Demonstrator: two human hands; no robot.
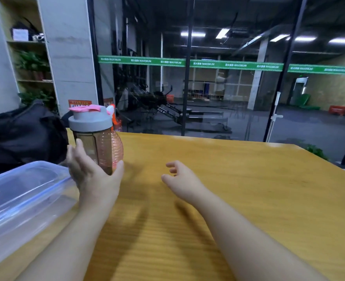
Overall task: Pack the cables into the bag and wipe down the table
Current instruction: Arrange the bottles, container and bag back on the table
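Note:
A black bag (21, 134) sits at the far left of the yellow wooden table (238, 189). No cables show anywhere in view. My left hand (92, 171) wraps around the lower part of a pink see-through bottle (98, 138) with a grey lid, which stands beside the bag. My right hand (179, 175) hovers just above the tabletop to the right of the bottle, fingers loosely curled, holding nothing.
A clear plastic container (19, 199) with a blue-tinted lid lies at the near left edge of the table. A glass wall (208, 88) rises just behind the table's far edge. Shelves with plants (33, 63) stand at the back left.

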